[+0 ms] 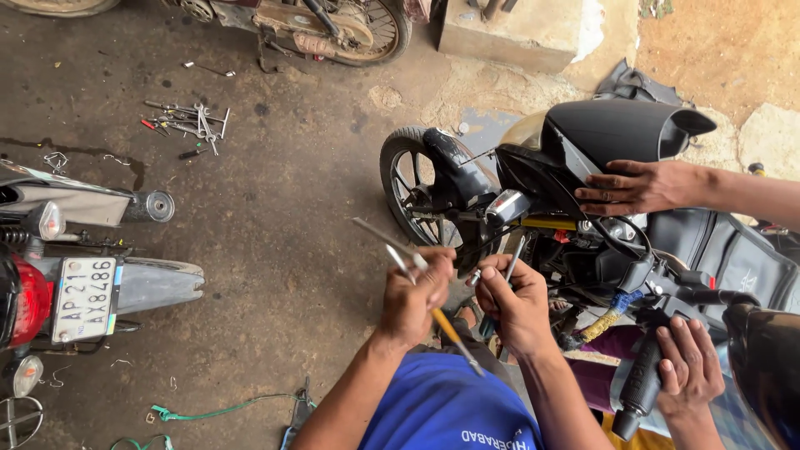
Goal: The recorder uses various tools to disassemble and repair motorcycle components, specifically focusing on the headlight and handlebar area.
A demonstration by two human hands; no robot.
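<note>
My left hand (414, 297) is closed around a bunch of tools: a thin metal spanner (385, 242) sticking up to the left and a yellow-handled screwdriver (450, 332) pointing down to the right. Beside it, my right hand (517, 306) grips a small spanner (515, 254) raised against the front fork area of a black motorcycle (500, 196). Both hands sit close together just below the motorcycle's headlight bracket. Another person's hand (637, 187) rests on the black headlight cowl (621, 129). Another hand of theirs (690, 368) holds the black handlebar grip (640, 383).
The motorcycle's front wheel (408, 179) points left over a stained concrete floor. A parked motorcycle's rear with tail lamp and number plate (83, 298) stands at the left. Loose spanners and screwdrivers (187, 121) lie on the floor further back. A green cord (217, 411) trails near my left arm.
</note>
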